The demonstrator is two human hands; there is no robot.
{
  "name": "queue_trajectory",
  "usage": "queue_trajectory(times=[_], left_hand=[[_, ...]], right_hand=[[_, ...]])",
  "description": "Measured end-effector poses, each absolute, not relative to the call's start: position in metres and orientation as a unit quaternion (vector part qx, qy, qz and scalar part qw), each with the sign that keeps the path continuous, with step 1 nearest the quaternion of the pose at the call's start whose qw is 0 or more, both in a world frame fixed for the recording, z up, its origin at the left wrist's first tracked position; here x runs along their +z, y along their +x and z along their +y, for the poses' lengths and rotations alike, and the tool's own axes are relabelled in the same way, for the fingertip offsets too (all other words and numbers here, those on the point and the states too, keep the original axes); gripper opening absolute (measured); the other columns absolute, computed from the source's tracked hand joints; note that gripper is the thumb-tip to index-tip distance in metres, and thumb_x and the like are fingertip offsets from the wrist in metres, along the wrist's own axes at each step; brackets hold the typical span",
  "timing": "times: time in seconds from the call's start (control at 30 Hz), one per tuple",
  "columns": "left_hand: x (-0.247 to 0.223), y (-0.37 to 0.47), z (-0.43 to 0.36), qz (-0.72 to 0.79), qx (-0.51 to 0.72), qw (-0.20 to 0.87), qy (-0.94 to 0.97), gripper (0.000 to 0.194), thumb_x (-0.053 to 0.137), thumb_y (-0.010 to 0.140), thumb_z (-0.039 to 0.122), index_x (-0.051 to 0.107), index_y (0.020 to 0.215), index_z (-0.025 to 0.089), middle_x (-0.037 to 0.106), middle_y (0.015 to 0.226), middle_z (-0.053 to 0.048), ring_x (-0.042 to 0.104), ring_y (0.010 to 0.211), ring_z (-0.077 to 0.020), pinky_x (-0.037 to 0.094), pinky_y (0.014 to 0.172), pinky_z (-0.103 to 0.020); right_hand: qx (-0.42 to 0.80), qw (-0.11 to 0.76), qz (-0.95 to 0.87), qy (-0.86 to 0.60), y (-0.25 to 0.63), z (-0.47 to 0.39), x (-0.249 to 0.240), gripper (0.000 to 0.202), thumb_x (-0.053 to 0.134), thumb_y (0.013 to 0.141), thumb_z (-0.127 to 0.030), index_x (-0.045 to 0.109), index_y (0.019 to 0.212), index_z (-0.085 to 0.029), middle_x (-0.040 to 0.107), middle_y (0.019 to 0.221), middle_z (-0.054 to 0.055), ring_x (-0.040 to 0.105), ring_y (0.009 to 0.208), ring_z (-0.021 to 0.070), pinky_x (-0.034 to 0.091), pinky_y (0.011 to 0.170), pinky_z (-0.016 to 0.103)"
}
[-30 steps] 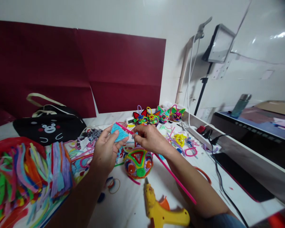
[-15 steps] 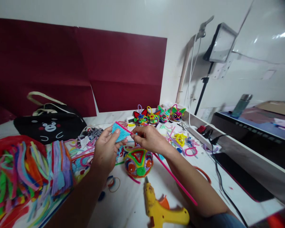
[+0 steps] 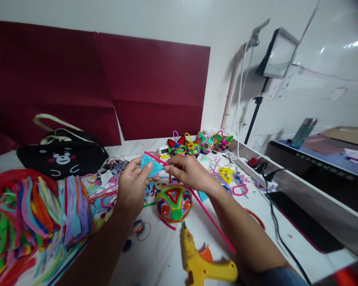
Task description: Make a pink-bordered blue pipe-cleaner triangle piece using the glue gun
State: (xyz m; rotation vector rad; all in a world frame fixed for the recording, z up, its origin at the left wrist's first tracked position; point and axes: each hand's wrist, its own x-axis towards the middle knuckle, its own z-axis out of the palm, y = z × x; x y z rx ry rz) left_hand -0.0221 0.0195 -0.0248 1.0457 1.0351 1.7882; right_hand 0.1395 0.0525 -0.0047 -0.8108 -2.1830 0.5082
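Observation:
My left hand (image 3: 134, 182) pinches a light blue triangular piece (image 3: 151, 167) made of rows of fuzzy stems. A long pink pipe cleaner (image 3: 211, 220) lies along the triangle's upper edge and runs beneath my right hand (image 3: 186, 171) down toward my right forearm. The fingers of my right hand are closed on the pink stem at the triangle's right corner. Below both hands sits a round multicolored mask-like piece (image 3: 174, 203) with orange eyes and a green nose. A yellow glue gun (image 3: 201, 262) lies in front of it, nozzle toward the piece.
Several finished animal faces (image 3: 205, 143) stand at the back. Bundles of colored stems (image 3: 32, 210) and a black bag (image 3: 62, 159) are left. Loose stems (image 3: 226, 174), a power strip (image 3: 256, 171) and a black phone-like slab (image 3: 306, 222) lie right.
The pink stem has shifted up and left, its far end now nearer the hands. My right hand has turned slightly, with its fingers a little lifted at the triangle's corner.

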Motion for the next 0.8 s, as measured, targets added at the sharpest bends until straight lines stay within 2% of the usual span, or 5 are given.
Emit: queue_trajectory(times=[0.13,0.2,0.3,0.5,0.8], left_hand=[[-0.025,-0.023,0.02,0.411,0.701,0.4,0.424,0.034,0.077,0.067,0.028,0.063,0.096,0.017,0.065,0.08,0.001,0.062,0.066,-0.0105,0.055,0.056,-0.019],[-0.025,-0.024,0.021,0.413,0.698,0.396,0.43,0.034,0.077,0.068,0.028,0.064,0.097,0.017,0.063,0.08,0.002,0.062,0.067,-0.0108,0.056,0.056,-0.021],[-0.025,-0.023,0.021,0.417,0.695,0.396,0.431,0.035,0.076,0.069,0.028,0.065,0.1,0.018,0.062,0.08,0.002,0.062,0.067,-0.0117,0.059,0.057,-0.024],[-0.029,-0.024,0.023,0.399,0.69,0.414,0.44,0.037,0.079,0.067,0.024,0.066,0.102,0.019,0.067,0.093,0.0,0.066,0.08,-0.0131,0.06,0.07,-0.026],[-0.033,-0.024,0.022,0.401,0.673,0.435,0.443,0.046,0.081,0.063,0.021,0.066,0.106,0.018,0.07,0.091,0.0,0.066,0.083,-0.0139,0.058,0.079,-0.027]], right_hand=[[0.201,0.407,-0.831,-0.322,0.144,0.055,-0.005,0.022,0.053,0.092,-0.027,0.064,0.077,-0.016,0.053,0.06,-0.003,0.047,0.055,0.0083,0.031,0.056,0.022],[0.233,0.442,-0.804,-0.321,0.146,0.058,-0.005,0.015,0.055,0.09,-0.026,0.066,0.094,-0.017,0.057,0.061,-0.003,0.051,0.056,0.0091,0.034,0.055,0.021],[0.331,0.506,-0.737,-0.303,0.148,0.06,-0.002,0.036,0.058,0.086,-0.022,0.056,0.122,-0.021,0.058,0.057,-0.006,0.052,0.048,0.0089,0.035,0.048,0.02],[0.518,0.561,-0.591,-0.26,0.158,0.064,0.01,0.014,0.06,0.078,-0.025,0.065,0.086,-0.015,0.068,0.063,0.001,0.055,0.045,0.0088,0.037,0.041,0.02],[0.58,0.567,-0.526,-0.255,0.164,0.07,0.011,0.023,0.077,0.066,-0.028,0.066,0.079,-0.013,0.073,0.076,0.007,0.067,0.057,0.0135,0.039,0.039,0.017]])
